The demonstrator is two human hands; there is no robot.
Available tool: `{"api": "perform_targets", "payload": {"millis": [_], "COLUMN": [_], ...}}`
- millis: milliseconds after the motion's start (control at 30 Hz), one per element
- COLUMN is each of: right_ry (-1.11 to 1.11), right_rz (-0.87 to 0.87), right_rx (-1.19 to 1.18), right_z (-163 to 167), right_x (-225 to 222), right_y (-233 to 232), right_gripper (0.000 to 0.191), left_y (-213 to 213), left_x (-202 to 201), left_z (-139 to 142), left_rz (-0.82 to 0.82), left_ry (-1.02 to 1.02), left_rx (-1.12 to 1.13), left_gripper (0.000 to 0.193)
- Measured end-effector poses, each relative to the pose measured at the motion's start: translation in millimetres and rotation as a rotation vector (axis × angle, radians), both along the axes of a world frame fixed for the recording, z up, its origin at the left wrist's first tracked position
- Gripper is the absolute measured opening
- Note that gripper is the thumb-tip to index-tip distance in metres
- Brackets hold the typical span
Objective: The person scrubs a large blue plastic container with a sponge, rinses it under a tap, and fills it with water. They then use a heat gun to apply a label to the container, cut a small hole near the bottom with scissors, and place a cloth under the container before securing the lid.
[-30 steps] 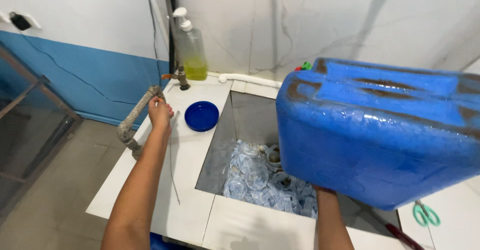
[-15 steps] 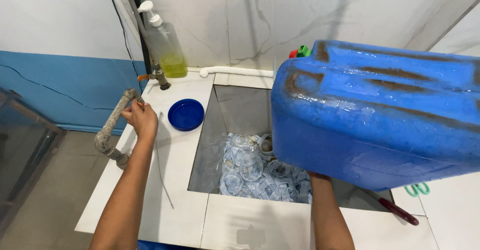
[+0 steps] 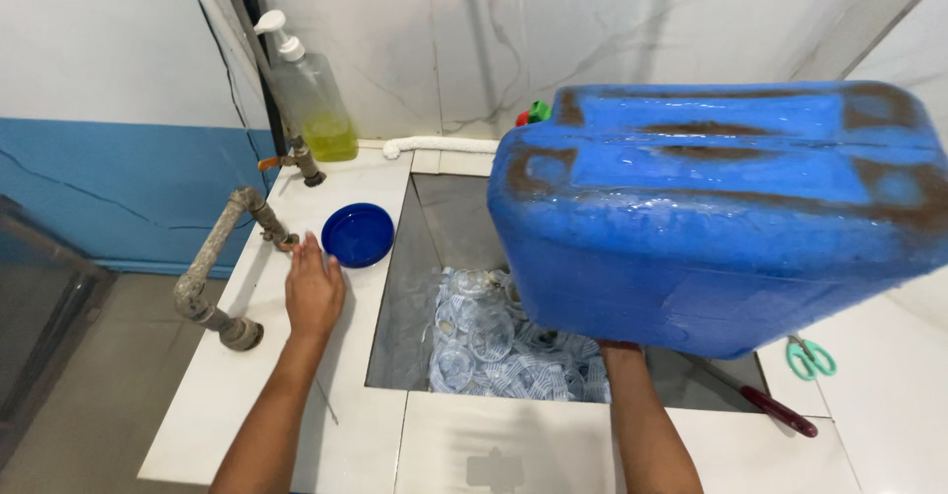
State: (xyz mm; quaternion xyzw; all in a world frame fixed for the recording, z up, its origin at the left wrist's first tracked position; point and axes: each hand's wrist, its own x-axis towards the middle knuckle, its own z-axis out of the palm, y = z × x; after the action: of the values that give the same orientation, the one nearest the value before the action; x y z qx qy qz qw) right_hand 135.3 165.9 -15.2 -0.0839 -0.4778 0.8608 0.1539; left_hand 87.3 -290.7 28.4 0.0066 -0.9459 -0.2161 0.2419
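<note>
The big blue jerrycan [image 3: 721, 208] hung tilted over the right half of the sunken basin [image 3: 434, 228], stained brown along its upper edges and wet on its face, and it filled most of the view. The right forearm rose under it from the near edge of the worktop [image 3: 513, 445]; the right hand itself was hidden behind the can, so whether it was clenched could not be told. Down in the basin lay a heap of clear plastic lids [image 3: 494, 341], crowded toward the near wall. The left hand [image 3: 314, 292] lay flat and open on the left strip of the worktop, fingers spread, grasping nothing, just beside a round blue lid [image 3: 358, 234] near the basin's left rim. Off the left edge stuck a rusty bent pipe [image 3: 212, 267], and at the back left corner stood a pump bottle [image 3: 311, 99] of yellow-green liquid next to a small tap [image 3: 296, 161]. A white rolled cloth [image 3: 439, 146] ran along the back edge. Green-handled scissors [image 3: 810, 358] and a red-handled tool [image 3: 775, 410] lay on the right side.
</note>
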Motion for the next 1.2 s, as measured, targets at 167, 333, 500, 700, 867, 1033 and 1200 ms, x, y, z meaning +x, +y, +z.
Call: {"api": "perform_targets", "payload": {"millis": [167,333,500,700,867,1033,1200], "right_ry": [0.047,0.148,0.137,0.136,0.122,0.109,0.069], "right_rz": [0.040,0.143,0.117,0.130,0.129,0.080,-0.034], "right_rx": [0.048,0.129,0.102,0.137,0.147,0.089,0.001], "right_z": [55.5,97.7,107.5,110.2,110.2,117.0,115.8], "right_x": [-10.7,-24.4,-7.8,-0.3,2.1,-1.7,0.0], "right_y": [-7.1,-39.5,-36.5,-21.5,-27.5,-11.5,25.3], "right_gripper": [0.048,0.048,0.047,0.047,0.046,0.046,0.045], "left_y": [7.8,108.7,162.4,173.2,201.8,213.2,226.6], "left_x": [-42.7,-80.6,-69.3,-66.0,-62.6,-3.9,20.7], "left_z": [42.0,53.1,44.5,49.9,47.2,18.2,-5.1], "left_rz": [0.031,-0.556,-0.899,-0.855,-0.796,-0.850,-1.004], "left_ry": [-0.307,0.122,-0.005,0.117,0.110,-0.121,-0.094], "left_rx": [0.540,1.347,1.790,1.620,1.497,1.333,0.854], "left_gripper": [0.092,0.088,0.100,0.107,0.110,0.118,0.100]}}
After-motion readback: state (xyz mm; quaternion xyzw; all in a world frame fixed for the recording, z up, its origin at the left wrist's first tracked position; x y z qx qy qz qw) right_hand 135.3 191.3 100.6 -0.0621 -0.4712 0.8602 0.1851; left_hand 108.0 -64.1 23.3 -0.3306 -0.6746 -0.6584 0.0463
